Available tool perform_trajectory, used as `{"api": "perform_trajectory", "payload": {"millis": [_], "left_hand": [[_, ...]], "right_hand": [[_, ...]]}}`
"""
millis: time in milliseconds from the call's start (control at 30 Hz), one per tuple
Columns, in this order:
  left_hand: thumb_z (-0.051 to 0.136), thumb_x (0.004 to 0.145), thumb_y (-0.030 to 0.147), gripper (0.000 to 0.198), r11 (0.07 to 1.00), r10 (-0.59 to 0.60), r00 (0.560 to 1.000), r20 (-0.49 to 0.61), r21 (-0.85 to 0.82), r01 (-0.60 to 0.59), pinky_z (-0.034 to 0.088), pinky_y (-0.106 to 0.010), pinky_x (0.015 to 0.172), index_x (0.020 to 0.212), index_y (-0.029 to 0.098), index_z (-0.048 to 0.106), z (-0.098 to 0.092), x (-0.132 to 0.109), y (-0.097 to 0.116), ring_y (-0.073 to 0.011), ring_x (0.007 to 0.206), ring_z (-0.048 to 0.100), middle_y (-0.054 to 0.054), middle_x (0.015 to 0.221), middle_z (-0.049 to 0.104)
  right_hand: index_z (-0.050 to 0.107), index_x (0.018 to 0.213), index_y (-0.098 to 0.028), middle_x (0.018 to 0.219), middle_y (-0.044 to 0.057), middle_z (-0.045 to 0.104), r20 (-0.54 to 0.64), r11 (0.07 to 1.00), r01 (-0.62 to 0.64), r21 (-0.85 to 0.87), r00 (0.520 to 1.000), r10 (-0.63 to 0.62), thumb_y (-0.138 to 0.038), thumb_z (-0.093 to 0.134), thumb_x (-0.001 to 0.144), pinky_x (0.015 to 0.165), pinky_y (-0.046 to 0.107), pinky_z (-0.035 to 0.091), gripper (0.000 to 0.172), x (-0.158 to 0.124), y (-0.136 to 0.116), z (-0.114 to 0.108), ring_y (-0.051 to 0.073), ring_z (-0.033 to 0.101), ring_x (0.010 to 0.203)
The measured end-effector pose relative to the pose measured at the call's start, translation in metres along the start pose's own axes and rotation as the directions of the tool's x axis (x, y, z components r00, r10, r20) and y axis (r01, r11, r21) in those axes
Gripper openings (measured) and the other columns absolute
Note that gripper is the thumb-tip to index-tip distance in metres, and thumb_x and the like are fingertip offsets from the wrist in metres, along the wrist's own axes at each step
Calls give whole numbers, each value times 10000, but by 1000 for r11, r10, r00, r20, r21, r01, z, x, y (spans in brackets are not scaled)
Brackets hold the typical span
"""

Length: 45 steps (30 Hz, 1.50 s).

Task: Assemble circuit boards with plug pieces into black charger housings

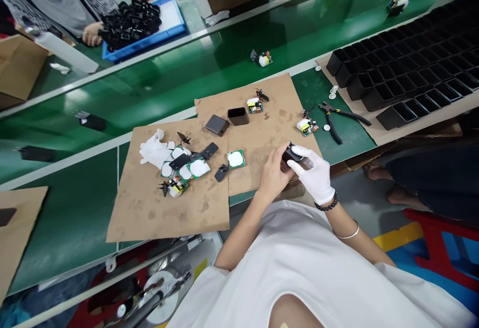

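Observation:
A small black plastic case (293, 153) is held between both hands over the near edge of the cardboard. My bare left hand (275, 171) wraps around its side. Gloved in white, my right hand (313, 172) presses thumb and fingers on its top end. What sits inside the case cannot be made out. Left of the hands lies a green circuit board (236, 158) with a white round pad. Farther off are an open black case (238, 115), a closed-looking black case (217, 125) and a circuit board with parts (255, 104). Another such board (307, 126) rests near my right hand.
Pliers (335, 117) lie right of the cardboard (149, 208). Rows of black cases (392, 116) fill the right side. A white glove (154, 149) lies among several boards. Across the green belt (217, 64), a person's hand (92, 34) is at a blue tray (174, 30).

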<state>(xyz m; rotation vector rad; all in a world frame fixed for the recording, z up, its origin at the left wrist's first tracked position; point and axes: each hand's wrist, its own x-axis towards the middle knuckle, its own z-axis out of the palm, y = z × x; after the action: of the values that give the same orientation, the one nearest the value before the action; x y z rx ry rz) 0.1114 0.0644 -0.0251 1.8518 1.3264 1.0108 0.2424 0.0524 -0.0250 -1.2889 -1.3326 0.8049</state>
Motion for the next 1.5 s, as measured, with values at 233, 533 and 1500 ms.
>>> {"api": "perform_trajectory", "payload": {"millis": [233,533,1500], "left_hand": [[692,800,226,513,991,100,991,-83,100,-92,574,-357,905,1292,227,549,-5,-1,-7,-213,1069,674,-99,1237,677],[625,815,196,394,939,116,982,-152,339,-58,490,-362,843,1209,187,625,-11,-6,15,-225,943,665,-87,1036,746],[643,880,367,612,990,-60,910,410,138,3,354,-417,1174,1443,280,420,-98,16,25,-251,1412,434,-75,1514,472]], "right_hand": [[716,1070,-202,1199,110,721,22,899,229,-374,971,-238,-243,588,901,958,369,592,216,-4,-20,6,238,704,1097],[714,1048,-204,1108,89,753,80,824,379,-421,920,-383,-202,582,918,876,284,611,185,-2,-24,0,200,735,996],[573,1297,-227,1339,94,636,262,968,159,-193,959,-105,-316,670,858,1094,433,497,458,0,-11,-4,247,603,1258]]}}
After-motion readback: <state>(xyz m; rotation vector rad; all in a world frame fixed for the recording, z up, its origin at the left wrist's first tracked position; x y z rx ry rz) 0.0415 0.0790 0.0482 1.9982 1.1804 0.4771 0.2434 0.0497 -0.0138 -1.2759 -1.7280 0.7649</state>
